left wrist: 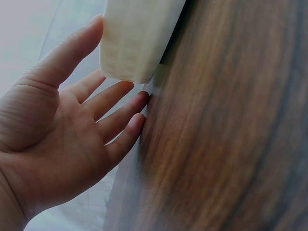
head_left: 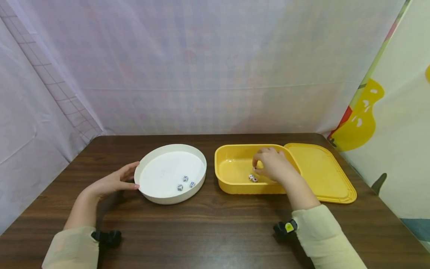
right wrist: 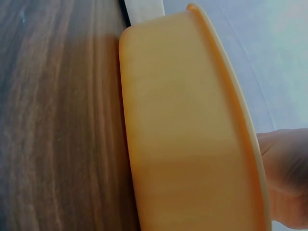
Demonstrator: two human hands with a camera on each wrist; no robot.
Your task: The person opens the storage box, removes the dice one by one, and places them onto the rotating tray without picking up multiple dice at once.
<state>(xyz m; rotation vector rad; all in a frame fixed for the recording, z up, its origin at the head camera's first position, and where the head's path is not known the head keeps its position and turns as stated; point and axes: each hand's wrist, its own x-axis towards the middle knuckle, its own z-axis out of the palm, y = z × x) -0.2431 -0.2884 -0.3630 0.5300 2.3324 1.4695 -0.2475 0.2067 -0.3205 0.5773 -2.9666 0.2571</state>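
My left hand (head_left: 117, 181) is at the left side of a round white tray (head_left: 151, 186), thumb and fingertips touching its wall with the fingers fairly straight. Three white dice with dark pips (head_left: 180, 187) lie in the tray's near right part. Over a yellow plastic box (head_left: 235, 184), my right hand (head_left: 273, 164) reaches in past the near rim. Its thumb and fingers pinch a small white die (head_left: 254, 168), mostly hidden by the fingertips. More dice (head_left: 253, 178) sit together on the box floor, just below that hand. In the right wrist view, the box wall (right wrist: 187, 115) covers most of the hand.
A flat yellow lid (head_left: 326, 172) lies on the brown wooden table (head_left: 188, 235), right of the box and partly behind the right arm. A pale curtain (head_left: 201, 74) hangs along the table's back edge. The tray and box stand side by side with a narrow gap.
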